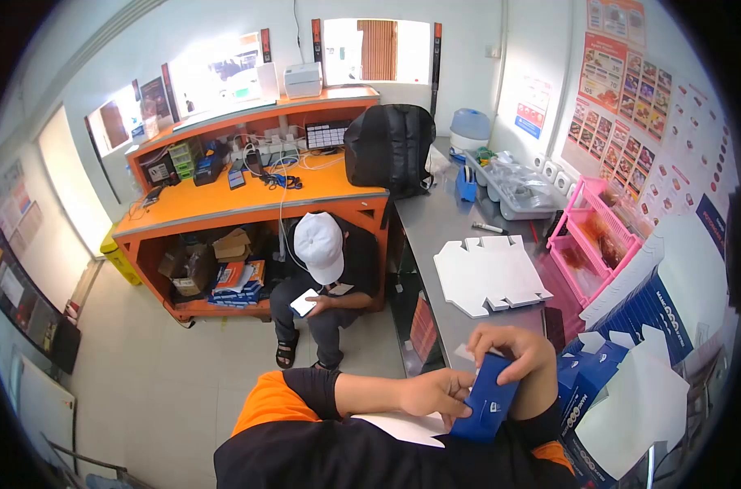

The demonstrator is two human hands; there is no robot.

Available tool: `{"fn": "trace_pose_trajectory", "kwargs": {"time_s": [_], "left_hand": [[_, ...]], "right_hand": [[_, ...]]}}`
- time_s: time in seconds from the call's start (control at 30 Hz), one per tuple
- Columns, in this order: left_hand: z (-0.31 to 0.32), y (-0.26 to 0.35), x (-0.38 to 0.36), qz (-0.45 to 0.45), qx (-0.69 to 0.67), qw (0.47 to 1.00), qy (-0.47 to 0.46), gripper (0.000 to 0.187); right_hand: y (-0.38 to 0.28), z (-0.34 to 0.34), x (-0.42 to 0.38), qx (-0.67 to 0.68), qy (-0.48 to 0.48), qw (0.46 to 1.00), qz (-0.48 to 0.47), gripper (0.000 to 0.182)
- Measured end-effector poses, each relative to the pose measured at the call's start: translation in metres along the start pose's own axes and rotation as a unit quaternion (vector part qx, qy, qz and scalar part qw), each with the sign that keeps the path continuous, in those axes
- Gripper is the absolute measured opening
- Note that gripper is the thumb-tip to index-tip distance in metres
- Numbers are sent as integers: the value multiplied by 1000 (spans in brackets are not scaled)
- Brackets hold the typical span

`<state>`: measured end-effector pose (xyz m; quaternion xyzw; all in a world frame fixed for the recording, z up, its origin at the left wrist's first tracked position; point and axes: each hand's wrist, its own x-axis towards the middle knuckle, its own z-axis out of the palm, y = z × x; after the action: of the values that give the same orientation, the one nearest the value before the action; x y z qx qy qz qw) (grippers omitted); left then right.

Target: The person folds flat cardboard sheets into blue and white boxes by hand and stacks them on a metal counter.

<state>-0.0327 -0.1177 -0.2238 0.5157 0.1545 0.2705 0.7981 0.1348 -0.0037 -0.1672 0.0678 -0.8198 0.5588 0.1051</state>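
Observation:
A blue cardboard box (491,403) with a small white logo is close in front of my body, partly folded. My left hand (434,396) grips its left side, with the thumb lying on the blue face. From above, my right hand (513,352) wraps its fingers over the top edge. A white card flap (403,427) sticks out beneath my left forearm. Flat white carton blanks (489,273) with notched edges lie stacked on the grey metal counter (419,216) just beyond my hands.
Folded blue-and-white cartons (586,383) crowd my right side. A pink basket rack (595,240), a clear plastic bin (517,187) and a marker (490,228) are on the counter. A black backpack (389,151) rests by the orange desk (248,200). A seated person (326,277) in a white cap holds a phone.

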Motion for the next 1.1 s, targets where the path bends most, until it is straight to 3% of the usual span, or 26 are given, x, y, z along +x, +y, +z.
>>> {"fn": "trace_pose_trajectory", "kwargs": {"time_s": [0.1,0.13,0.23,0.27,0.33,0.4,0.5,0.53,0.67,0.73,0.77,0.8,0.87,0.9,0.93,0.97,1.0,1.07,1.1], "left_hand": [[-10,-4,3,7,-53,998,18,33],[-12,-4,3,11,-79,997,25,32],[-8,4,1,19,-3,1000,-18,41],[-6,8,2,24,-21,999,-25,40],[-6,8,4,12,-64,998,-2,38],[-2,15,3,6,-125,992,13,28],[-1,21,1,-14,-109,994,3,26],[-5,17,3,-7,-91,996,-13,29],[-18,3,9,-11,-79,994,-72,47],[-29,19,6,-10,-65,990,-128,62],[-47,26,3,4,-10,987,-161,55],[-58,33,-2,16,-18,986,-166,63],[-87,45,-23,69,-230,970,-32,79],[-96,48,-30,133,-305,943,24,87],[-88,55,-27,246,-278,924,90,106],[-90,61,-28,273,-230,934,-30,111],[-92,65,-30,294,-182,927,-148,117],[-75,73,-42,270,-18,958,-94,130],[-74,70,-40,326,17,944,-56,108]], "right_hand": [[-6,2,0,22,209,974,85,32],[-7,-2,1,-16,179,980,80,32],[-15,-8,13,-89,-114,989,18,32],[-19,-10,14,-111,-120,987,1,29],[-21,-6,6,-37,37,997,60,28],[-15,-2,2,0,222,970,100,25],[-16,-8,5,-17,20,997,75,23],[-15,-9,8,-20,-86,994,61,21],[-22,-14,5,-1,-58,995,79,23],[0,-21,-21,118,82,990,6,28],[9,-22,-27,176,150,972,-30,30],[13,-27,-26,249,186,945,-99,28],[14,-38,-20,382,253,858,-234,25],[15,-39,-19,415,319,827,-204,27],[14,-41,-16,445,381,791,-175,30],[15,-44,-12,472,439,750,-148,32],[41,-46,-14,402,575,690,-175,37],[56,-46,-12,394,603,672,-173,35],[59,-46,-12,389,616,663,-171,34]]}}
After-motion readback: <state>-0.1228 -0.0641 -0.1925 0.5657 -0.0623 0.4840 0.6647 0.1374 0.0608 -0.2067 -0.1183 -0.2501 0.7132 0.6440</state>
